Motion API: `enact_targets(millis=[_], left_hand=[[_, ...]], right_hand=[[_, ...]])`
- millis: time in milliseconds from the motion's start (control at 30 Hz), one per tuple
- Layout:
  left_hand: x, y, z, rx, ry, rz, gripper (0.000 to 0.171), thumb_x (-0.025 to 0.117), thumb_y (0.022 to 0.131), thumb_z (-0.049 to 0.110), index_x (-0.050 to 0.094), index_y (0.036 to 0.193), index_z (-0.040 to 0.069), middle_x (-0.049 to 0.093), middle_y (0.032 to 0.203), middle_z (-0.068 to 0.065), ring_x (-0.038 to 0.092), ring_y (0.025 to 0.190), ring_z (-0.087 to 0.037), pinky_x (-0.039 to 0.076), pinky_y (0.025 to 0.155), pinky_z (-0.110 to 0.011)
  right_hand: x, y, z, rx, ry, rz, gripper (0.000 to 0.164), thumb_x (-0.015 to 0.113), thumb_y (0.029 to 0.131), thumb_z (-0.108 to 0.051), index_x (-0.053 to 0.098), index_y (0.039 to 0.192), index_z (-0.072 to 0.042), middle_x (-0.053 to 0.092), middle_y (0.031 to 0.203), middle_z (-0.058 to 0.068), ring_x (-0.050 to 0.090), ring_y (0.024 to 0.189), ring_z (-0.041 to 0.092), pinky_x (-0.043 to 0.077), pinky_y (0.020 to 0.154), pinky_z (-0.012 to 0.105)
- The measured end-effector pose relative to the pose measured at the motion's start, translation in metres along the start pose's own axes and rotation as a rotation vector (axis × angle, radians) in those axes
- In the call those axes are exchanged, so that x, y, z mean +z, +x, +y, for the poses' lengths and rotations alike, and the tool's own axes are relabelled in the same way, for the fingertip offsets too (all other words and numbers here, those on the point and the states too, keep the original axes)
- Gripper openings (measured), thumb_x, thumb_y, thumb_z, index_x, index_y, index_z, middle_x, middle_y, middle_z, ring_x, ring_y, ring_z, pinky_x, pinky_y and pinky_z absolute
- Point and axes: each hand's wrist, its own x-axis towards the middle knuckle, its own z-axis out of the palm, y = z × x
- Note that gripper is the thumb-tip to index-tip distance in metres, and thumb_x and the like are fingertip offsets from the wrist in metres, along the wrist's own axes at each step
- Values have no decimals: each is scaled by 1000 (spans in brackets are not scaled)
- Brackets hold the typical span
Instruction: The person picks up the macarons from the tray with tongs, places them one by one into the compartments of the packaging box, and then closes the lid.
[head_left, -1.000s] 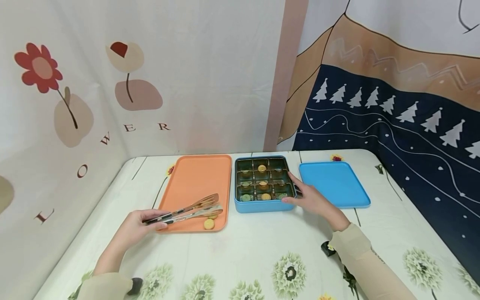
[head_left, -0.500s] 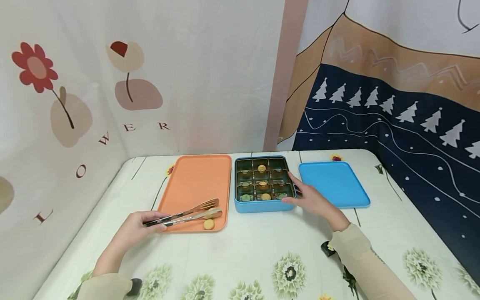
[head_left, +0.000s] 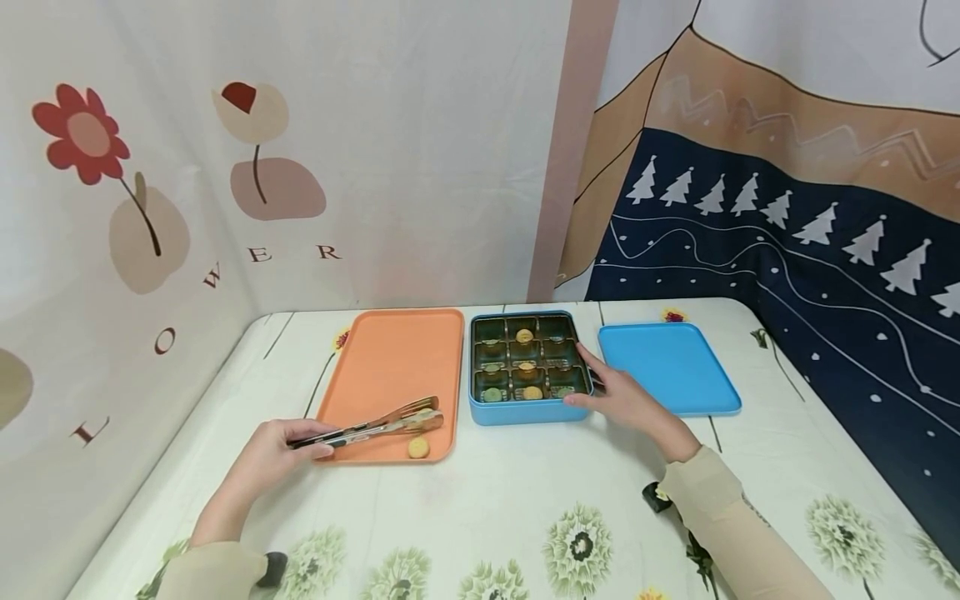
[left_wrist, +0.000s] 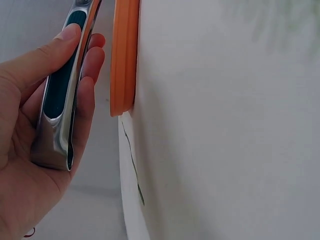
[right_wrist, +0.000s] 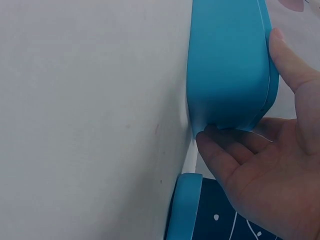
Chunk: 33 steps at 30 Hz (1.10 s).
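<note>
My left hand holds a pair of metal tongs, with the thumb on a dark grip inset in the left wrist view. The tong heads are over the near right part of an orange tray, close together around what looks like a cookie, mostly hidden. Another round yellow cookie lies on the tray just in front. At the right front corner of a blue box, my right hand grips the side, thumb at the rim and fingers lower. A divided insert in the box holds several cookies.
A flat blue lid lies to the right of the box. Flower-printed cloth covers the table. Printed curtains stand behind the table and along both sides.
The tong heads have come closer together around the cookie on the tray. My right hand and the box have stayed where they were.
</note>
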Motion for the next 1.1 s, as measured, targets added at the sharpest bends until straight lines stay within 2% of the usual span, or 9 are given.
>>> enact_targets(millis=[367, 600, 1100], left_hand=[[-3, 6, 5, -16, -24, 22, 24, 76, 88, 17, 76, 110, 8, 78, 93, -6, 60, 74, -1, 48, 64, -23], [-4, 11, 11, -13, -28, 43, 25, 76, 89, 19, 75, 111, 7, 77, 98, -9, 58, 76, -4, 45, 62, -23], [0, 24, 24, 18, -55, 71, 30, 77, 88, 20, 75, 113, 5, 76, 104, -14, 56, 73, -4, 44, 59, -23]], right_hand=[[-1, 1, 2, -6, -9, -3, 97, 67, 93, -48, 5, 162, -18, 20, 161, 31, 42, 137, 50, 45, 101, 59], [-1, 1, 3, 3, 1, -10, 99, 66, 92, -51, 5, 162, -18, 20, 161, 30, 42, 137, 50, 41, 106, 63], [-2, -1, 1, -8, -17, -2, 100, 67, 92, -52, 6, 162, -16, 21, 160, 31, 42, 137, 50, 45, 99, 58]])
